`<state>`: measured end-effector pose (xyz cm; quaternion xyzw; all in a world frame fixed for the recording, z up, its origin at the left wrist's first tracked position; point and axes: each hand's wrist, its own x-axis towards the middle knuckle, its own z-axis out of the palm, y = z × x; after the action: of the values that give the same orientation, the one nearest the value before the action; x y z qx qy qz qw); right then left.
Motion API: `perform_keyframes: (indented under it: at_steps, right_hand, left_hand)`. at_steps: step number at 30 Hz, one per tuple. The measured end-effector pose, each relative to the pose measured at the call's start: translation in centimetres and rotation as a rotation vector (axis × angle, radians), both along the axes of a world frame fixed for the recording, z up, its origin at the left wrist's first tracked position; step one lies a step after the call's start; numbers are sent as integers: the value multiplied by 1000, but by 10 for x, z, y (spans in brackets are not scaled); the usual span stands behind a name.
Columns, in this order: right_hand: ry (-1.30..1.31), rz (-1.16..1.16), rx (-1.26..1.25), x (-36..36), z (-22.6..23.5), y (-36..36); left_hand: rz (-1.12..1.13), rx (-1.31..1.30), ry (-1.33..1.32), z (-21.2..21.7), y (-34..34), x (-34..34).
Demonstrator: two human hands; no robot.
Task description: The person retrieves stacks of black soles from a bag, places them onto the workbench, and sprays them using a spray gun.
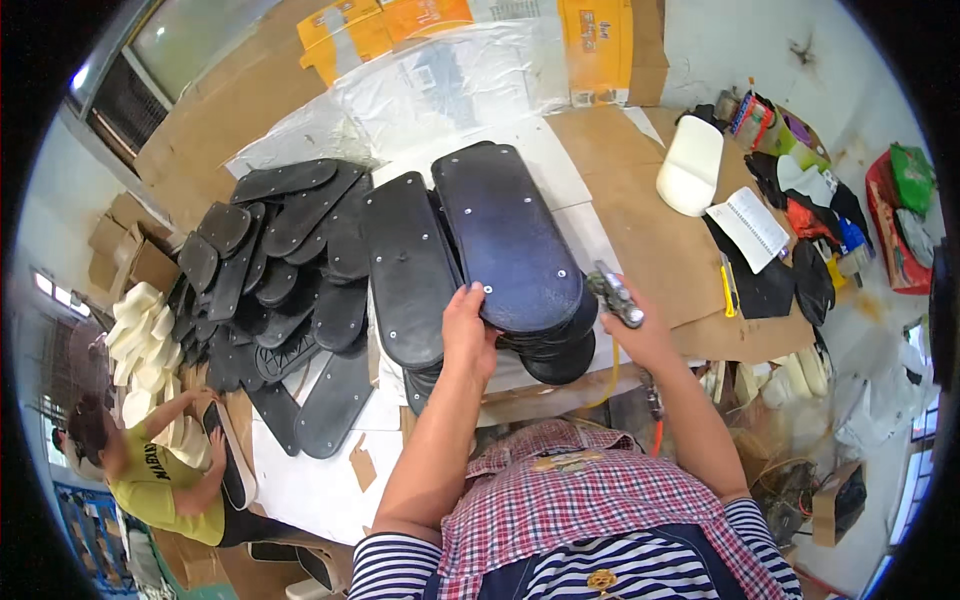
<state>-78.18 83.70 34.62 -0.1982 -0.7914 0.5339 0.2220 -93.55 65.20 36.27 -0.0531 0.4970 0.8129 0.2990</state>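
Our left hand (468, 337), fingers curled, meets the near-left edge of a glossy black, studded, round-ended panel (512, 240) atop its stack (562, 362) — whether it grips, we cannot tell. The panel looks stiff, light, slick; we'd hold its long edges. Our right hand (646, 328) wraps a silver metal hand tool (616, 297).

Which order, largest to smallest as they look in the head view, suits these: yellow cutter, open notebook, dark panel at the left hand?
1. Dark panel
2. Open notebook
3. Yellow cutter
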Motion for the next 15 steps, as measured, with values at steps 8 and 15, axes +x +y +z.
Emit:
perform_keyframes:
  at_steps: [8,15]
  right_hand:
    - [43,8,-124,55,58,-15]
    - [118,100,-250,47,129,-66]
  left_hand:
    - [421,361,245,64,-97,-94]
    - [555,781,165,95,-199,-184]
